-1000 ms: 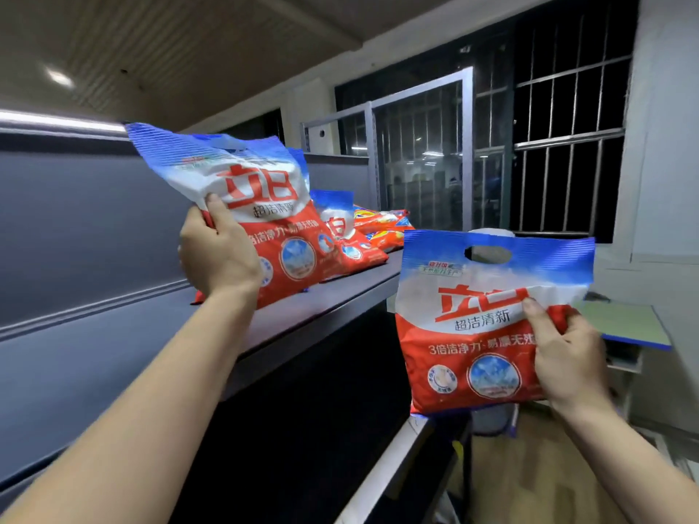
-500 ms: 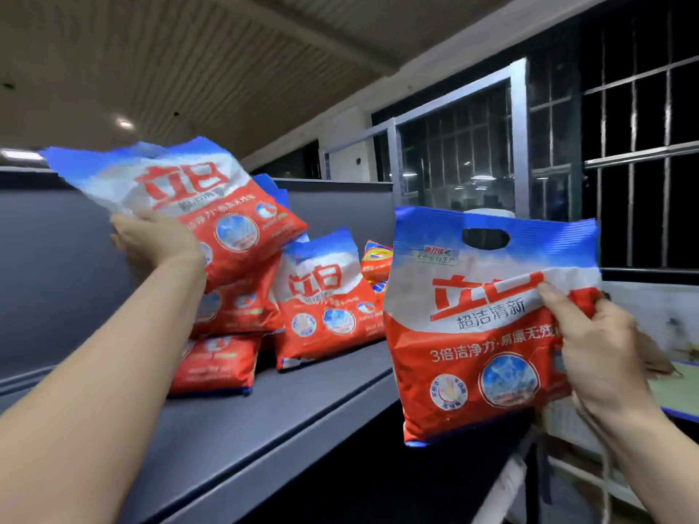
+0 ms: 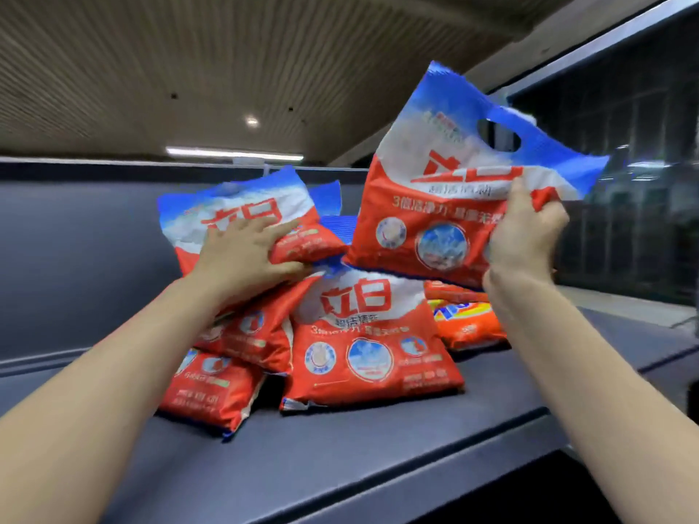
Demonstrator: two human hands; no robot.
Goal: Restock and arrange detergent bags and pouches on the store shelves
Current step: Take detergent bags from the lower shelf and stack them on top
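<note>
The dark grey shelf [image 3: 378,459] runs across the view from lower left toward the right, and a heap of red, white and blue detergent bags sits on it against the back panel [image 3: 75,259]. The front standing bag [image 3: 363,346] leans back at the middle of the heap, with slumped bags [image 3: 212,383] to its left and an orange pouch [image 3: 469,323] lying flat just behind its right side. On top of the left stack lies the upper bag [image 3: 242,213], and the left hand [image 3: 246,251] presses on it with fingers spread nearly flat, the thumb tucked at its lower edge. The right hand [image 3: 525,236] pinches the right-hand edge of the raised bag [image 3: 450,187], fingers bunched into the film, holding it in the air tilted with its handle cut-out [image 3: 499,136] up and to the right. The relation that matters is that the raised bag hangs directly above the front standing bag and to the right of the pressed stack, its lower edge close over that bag's top; the free spot appears to lie down and slightly forward of the right hand, which is the nearer one.
</note>
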